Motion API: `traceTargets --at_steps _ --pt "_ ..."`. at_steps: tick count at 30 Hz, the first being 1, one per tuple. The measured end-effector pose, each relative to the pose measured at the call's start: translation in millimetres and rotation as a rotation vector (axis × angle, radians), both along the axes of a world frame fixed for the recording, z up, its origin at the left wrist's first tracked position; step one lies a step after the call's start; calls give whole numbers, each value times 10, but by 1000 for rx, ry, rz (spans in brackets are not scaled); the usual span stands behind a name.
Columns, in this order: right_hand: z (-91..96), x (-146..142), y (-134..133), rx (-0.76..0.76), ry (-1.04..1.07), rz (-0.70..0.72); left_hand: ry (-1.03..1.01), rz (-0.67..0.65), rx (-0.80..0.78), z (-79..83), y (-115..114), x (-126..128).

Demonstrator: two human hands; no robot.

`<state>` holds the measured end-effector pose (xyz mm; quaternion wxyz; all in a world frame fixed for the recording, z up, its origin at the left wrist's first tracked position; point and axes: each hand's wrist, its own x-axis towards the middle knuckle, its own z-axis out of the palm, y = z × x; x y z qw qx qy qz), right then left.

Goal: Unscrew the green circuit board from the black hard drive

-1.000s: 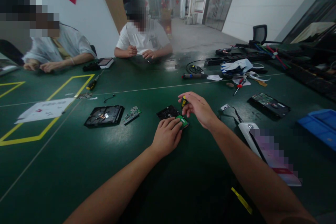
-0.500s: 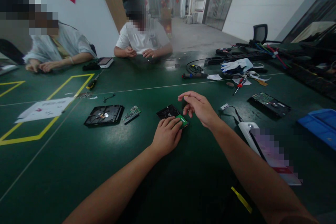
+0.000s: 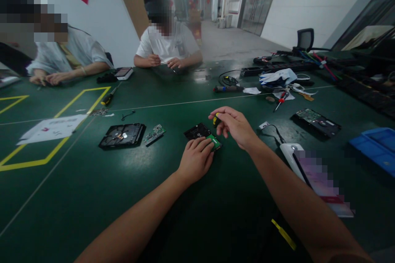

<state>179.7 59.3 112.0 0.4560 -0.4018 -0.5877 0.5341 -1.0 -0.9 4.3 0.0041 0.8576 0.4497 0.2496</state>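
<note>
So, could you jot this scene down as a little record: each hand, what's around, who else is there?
Left hand: laid over a black drive with a green board showing
Right hand: holding a yellow-and-black handle; its tip can't be made out
Further left: black casing, loose circuit board
Further right: another drive, blue tray
Table: green
Others: two people across the table
</note>
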Motion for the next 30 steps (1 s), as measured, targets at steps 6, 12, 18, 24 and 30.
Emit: traceTargets --at_steps 6,12,18,24,30 --pt "-66 -20 6 35 -29 -67 3 3 -4 -9 3 4" --pt "-55 -12 8 -2 11 -29 0 -1 -3 -14 3 2" --pt "-7 -6 -7 -40 29 -6 -4 -3 0 -6 3 -3" --pt "-20 -9 -5 -1 5 -14 -4 0 5 -8 6 4" --pt "-39 -28 -13 34 -21 -82 1 -1 7 -14 2 3"
